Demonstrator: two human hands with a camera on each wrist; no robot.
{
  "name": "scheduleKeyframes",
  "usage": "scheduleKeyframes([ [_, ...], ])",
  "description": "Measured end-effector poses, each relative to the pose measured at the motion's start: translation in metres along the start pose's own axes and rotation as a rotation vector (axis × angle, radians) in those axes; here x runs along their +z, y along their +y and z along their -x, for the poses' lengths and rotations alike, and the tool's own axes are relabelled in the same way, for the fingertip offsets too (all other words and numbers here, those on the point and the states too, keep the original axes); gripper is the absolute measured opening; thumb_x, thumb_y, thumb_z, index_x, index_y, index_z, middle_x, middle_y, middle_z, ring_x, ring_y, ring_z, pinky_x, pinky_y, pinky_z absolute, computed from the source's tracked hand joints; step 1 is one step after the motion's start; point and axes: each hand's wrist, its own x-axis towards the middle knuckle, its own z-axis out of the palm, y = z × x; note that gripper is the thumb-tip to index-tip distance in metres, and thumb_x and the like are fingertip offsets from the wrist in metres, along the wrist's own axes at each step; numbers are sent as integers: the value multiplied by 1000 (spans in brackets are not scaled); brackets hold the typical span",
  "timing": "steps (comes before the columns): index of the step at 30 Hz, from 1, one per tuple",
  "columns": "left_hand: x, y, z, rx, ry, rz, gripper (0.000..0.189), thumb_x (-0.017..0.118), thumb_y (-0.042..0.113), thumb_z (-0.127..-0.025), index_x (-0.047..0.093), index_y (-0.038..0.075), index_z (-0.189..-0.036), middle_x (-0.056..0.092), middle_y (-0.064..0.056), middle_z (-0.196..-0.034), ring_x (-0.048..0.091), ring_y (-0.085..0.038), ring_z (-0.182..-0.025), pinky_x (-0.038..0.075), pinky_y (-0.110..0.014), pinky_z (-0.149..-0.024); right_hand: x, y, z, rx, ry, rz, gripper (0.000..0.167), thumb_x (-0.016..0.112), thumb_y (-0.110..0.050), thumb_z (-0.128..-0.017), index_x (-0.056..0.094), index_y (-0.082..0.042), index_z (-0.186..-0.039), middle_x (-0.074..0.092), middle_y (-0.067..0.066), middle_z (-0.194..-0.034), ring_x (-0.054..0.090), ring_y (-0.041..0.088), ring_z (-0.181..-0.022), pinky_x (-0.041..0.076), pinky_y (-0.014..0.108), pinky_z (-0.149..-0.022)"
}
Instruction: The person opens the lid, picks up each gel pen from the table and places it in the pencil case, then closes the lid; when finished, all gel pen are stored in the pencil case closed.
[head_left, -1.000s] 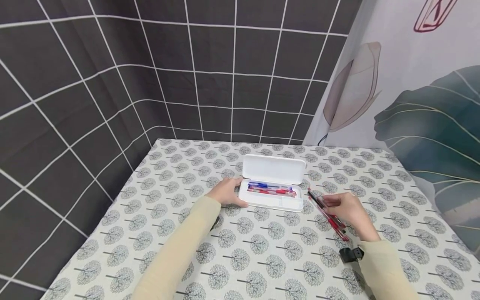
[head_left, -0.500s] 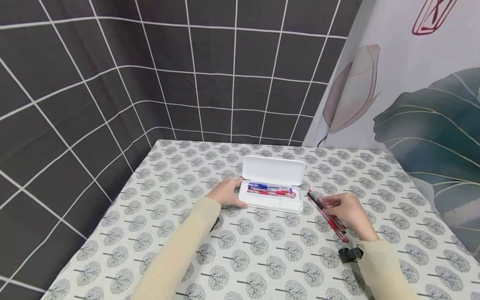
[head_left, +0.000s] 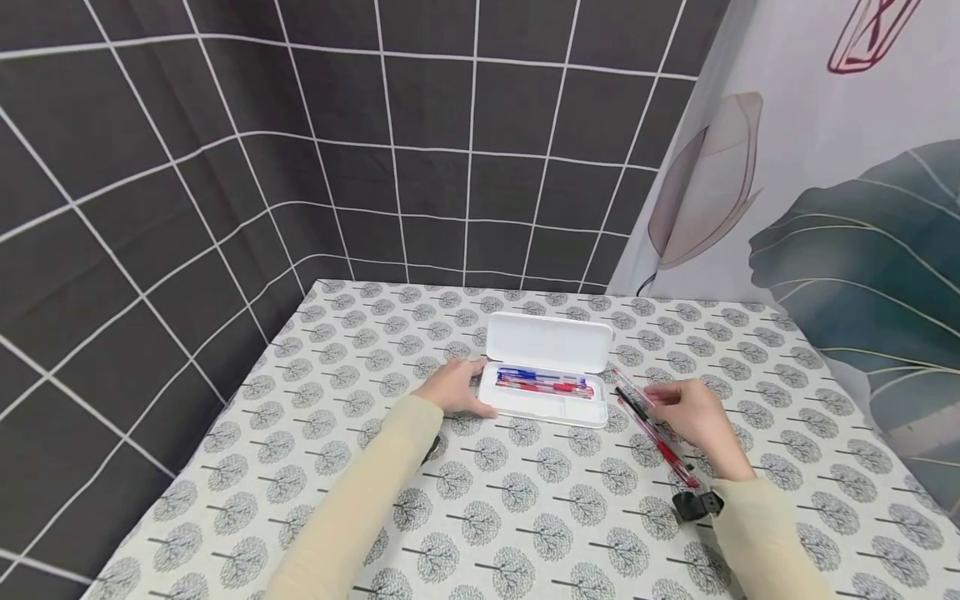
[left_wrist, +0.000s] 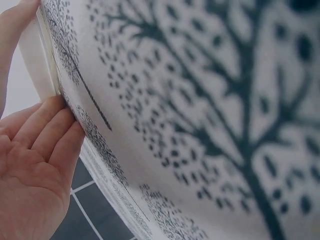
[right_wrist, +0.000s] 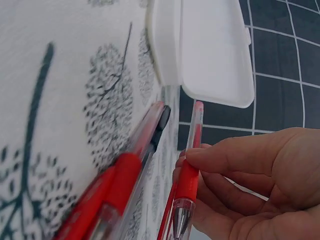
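An open white pencil case (head_left: pixel 549 342) stands on the table with its lid raised at the back. Blue and red pens (head_left: pixel 536 385) lie in its long compartment. My left hand (head_left: pixel 453 386) holds the case's left end, thumb at the front corner and fingers at the back; in the left wrist view its fingertips meet the edge of the case (left_wrist: pixel 41 65). To the right of the case, my right hand (head_left: pixel 693 412) pinches a clear-barrelled pen with a red grip (right_wrist: pixel 187 180) between thumb and fingers. Below that hand lie several loose red and black pens (head_left: pixel 663 447).
A white cloth with grey tree prints (head_left: pixel 450 517) covers the table. Behind it hangs a dark curtain with white grid lines (head_left: pixel 420 167). A leaf-patterned curtain (head_left: pixel 862 250) hangs at the right. A black wrist camera (head_left: pixel 697 505) sits below my right hand.
My right hand has picked one red pen out of the loose pens and lifted it slightly, its tip now pointing toward the case. The left hand and the case have stayed in place.
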Motion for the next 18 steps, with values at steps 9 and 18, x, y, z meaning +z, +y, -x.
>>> scheduleKeyframes([
  [9,0,1,0,-8,-4,8,106,91,40,-61,40,8,-149,53,-8,-145,48,-27,-134,35,-44,-116,-2,-15,-5,-22,17,8,33,67,-14,-87,70,-9,-119,72,16,-112,66,33,-101,51,53,-86],
  [18,-2,2,2,-11,1,5,107,91,40,-62,39,6,-149,50,-9,-147,46,-28,-136,33,-44,-117,0,-33,-12,-48,-3,-52,34,66,-10,-86,70,-9,-120,72,15,-113,65,31,-104,50,53,-91],
])
